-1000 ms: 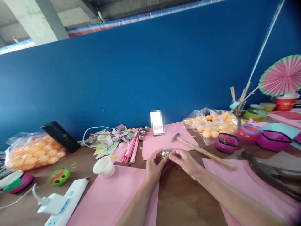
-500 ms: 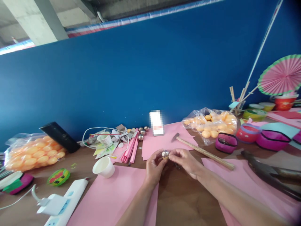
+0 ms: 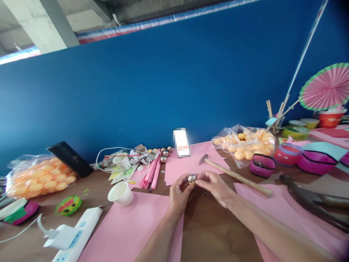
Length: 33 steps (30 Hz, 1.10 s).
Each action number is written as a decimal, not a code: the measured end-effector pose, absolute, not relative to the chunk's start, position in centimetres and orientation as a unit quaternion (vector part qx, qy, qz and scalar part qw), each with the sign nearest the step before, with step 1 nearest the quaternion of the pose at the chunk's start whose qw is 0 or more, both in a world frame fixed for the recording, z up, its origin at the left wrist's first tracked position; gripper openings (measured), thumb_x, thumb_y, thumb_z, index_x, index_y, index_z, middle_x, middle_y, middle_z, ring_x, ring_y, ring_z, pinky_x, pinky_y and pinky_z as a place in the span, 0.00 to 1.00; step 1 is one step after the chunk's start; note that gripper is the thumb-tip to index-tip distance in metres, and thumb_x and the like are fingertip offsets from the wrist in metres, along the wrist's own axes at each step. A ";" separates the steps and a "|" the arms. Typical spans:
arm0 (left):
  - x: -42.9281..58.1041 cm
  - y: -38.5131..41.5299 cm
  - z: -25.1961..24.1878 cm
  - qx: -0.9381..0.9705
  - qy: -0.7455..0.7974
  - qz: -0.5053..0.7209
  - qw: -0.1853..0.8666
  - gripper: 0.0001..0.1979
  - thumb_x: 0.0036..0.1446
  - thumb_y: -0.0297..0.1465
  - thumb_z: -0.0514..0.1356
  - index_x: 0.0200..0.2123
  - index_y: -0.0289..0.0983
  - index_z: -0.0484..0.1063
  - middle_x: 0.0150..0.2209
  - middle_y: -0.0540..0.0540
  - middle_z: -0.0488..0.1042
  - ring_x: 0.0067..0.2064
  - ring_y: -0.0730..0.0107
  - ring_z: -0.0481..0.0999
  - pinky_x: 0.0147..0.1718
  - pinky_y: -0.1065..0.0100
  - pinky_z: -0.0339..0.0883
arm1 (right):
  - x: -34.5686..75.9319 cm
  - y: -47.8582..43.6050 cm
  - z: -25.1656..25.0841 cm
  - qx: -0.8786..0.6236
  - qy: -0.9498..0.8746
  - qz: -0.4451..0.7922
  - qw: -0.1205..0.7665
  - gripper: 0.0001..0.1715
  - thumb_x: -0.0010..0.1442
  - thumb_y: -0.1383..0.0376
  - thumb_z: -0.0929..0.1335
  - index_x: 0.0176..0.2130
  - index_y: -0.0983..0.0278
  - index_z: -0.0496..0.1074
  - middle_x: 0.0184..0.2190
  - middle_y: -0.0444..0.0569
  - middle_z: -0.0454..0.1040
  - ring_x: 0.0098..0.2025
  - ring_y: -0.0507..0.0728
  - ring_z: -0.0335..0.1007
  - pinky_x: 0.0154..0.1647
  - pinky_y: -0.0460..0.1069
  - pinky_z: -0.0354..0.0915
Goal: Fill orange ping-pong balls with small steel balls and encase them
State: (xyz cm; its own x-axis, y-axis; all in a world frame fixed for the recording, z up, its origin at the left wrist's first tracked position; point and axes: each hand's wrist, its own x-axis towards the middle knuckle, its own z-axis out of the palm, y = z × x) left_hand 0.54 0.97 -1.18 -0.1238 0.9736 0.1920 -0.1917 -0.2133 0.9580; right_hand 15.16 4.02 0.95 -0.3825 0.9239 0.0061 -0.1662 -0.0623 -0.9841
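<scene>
My left hand (image 3: pixel 180 191) grips a small studded ball (image 3: pixel 192 178); its upper side is covered with shiny silver studs, and orange shows at its underside. The fingers of my right hand (image 3: pixel 214 185) are pinched together against the ball's right side. Anything held in that pinch is too small to make out. Under the right hand, a few small dark shiny bits (image 3: pixel 205 193) lie on the brown table (image 3: pixel 215 233). Several similar silver balls (image 3: pixel 163 159) sit farther back, beside folded pink paper strips (image 3: pixel 152 171).
A hammer (image 3: pixel 237 176) lies to the right, near a purple pouch (image 3: pixel 261 165) and bagged orange balls (image 3: pixel 242 145). On the left are a white paper cup (image 3: pixel 120 193), pink sheets (image 3: pixel 131 225), a power strip (image 3: pixel 79 233) and another bag of orange balls (image 3: pixel 40 178). A blue partition (image 3: pixel 163 80) stands behind.
Hardly anything differs. Both hands stay at the ball, with only a very slight shift of the fingers and the view.
</scene>
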 end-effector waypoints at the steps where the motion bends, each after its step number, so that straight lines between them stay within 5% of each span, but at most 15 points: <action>1: 0.5 1.0 -1.1 0.468 0.418 0.622 0.468 0.19 0.45 0.26 0.63 0.43 0.35 0.69 0.43 0.41 0.75 0.47 0.60 0.72 0.48 0.59 0.64 | 15.1 4.0 1.0 -0.354 -0.534 0.638 0.428 0.12 0.46 0.62 0.71 0.28 0.65 0.65 0.27 0.44 0.71 0.29 0.51 0.64 0.31 0.46 0.59; 21: 0.7 0.8 -0.7 0.440 0.417 0.613 0.507 0.21 0.44 0.28 0.63 0.45 0.35 0.69 0.43 0.41 0.75 0.46 0.59 0.72 0.48 0.58 0.63 | 14.7 4.2 0.7 -0.381 -0.531 0.608 0.450 0.16 0.44 0.58 0.71 0.29 0.66 0.68 0.25 0.43 0.71 0.29 0.51 0.66 0.30 0.46 0.61; 33: 0.8 0.9 -1.2 0.380 0.415 0.644 0.518 0.18 0.44 0.32 0.64 0.40 0.34 0.70 0.39 0.39 0.76 0.41 0.62 0.74 0.43 0.63 0.65 | 14.6 3.7 0.4 -0.377 -0.679 0.443 0.449 0.05 0.52 0.64 0.66 0.30 0.64 0.66 0.28 0.44 0.72 0.32 0.53 0.69 0.35 0.47 0.65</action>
State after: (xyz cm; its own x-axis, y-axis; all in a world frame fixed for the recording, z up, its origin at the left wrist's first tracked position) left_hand 0.77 0.94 -1.20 -0.1743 0.9829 0.0594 -0.3511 -0.1184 0.9288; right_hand 14.57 3.74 0.44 -0.3139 0.9088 0.2749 0.1133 0.3233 -0.9395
